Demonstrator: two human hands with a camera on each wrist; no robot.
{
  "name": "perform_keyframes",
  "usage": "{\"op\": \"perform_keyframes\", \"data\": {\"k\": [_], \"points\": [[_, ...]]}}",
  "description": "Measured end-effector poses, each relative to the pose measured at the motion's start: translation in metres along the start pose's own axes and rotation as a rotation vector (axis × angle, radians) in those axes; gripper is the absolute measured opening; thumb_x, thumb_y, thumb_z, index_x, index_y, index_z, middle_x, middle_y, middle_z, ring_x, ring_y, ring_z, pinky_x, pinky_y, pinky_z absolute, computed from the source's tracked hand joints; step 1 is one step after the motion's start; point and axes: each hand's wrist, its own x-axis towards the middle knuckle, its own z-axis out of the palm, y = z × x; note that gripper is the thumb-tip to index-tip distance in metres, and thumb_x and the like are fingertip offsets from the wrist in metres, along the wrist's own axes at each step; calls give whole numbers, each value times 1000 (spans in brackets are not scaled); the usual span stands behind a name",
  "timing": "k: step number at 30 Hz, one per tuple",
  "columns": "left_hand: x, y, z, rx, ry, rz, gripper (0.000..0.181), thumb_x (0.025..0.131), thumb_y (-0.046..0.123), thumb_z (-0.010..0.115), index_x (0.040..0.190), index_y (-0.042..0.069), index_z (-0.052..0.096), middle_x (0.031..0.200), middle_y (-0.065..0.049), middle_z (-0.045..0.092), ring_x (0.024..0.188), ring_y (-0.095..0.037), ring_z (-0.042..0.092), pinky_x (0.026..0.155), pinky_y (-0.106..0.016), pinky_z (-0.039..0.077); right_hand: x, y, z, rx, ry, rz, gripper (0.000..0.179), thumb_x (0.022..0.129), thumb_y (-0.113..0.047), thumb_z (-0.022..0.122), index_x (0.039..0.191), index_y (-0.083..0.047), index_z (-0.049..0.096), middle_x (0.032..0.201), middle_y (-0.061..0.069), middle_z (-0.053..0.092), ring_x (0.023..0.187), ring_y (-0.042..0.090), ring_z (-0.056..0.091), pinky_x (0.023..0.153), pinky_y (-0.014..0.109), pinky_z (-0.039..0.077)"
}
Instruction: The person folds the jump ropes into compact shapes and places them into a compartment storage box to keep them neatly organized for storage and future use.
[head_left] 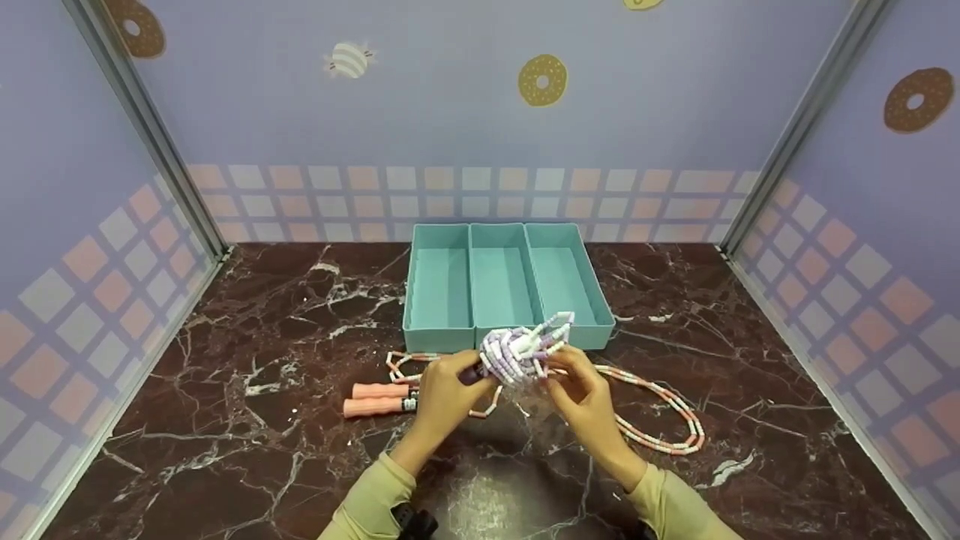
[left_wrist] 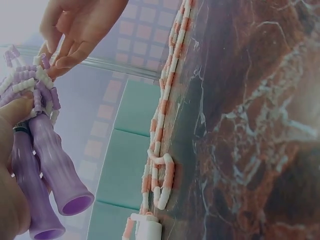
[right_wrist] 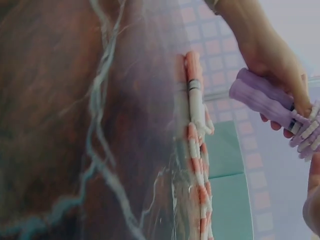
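Note:
My left hand [head_left: 450, 382] grips the two purple handles [left_wrist: 55, 165] of a beaded jump rope, side by side. Its white and purple beaded cord [head_left: 514, 352] is wound in a thick bundle at the handles' upper ends, with loops sticking out to the upper right. At the bundle's right side, my right hand [head_left: 585, 390] has its thumb and fingertips at the beads, pinching the cord's edge. A second jump rope lies beneath on the table, its orange handles [head_left: 379, 406] left of my left hand and its orange and white cord [head_left: 675, 405] looping out to the right.
Behind the hands stands a teal tray [head_left: 442, 339] with three compartments, the orange cord close along its front. The dark marbled tabletop [head_left: 247, 435] is enclosed by lilac panels [head_left: 450, 112] at the back and both sides.

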Motion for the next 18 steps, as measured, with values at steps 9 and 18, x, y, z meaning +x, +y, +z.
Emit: {"op": "perform_keyframes", "data": {"k": [9,18], "points": [[-2,0,-1,-85,-36,-65,14,73,18,83,79,11,72,78,-5,74,66,-17,63,60,-27,46,7,2,-1,-390,62,-333,35,71,13,77,103,-2,75,112,17,63,91,17,64,79,16,55],[-3,1,0,-91,-47,-32,18,73,18,82,72,10,66,71,-4,70,60,-18,57,56,-23,41,5,10,3,-363,104,-302,32,71,17,74,98,1,71,92,14,66,84,13,65,77,16,54]]}}
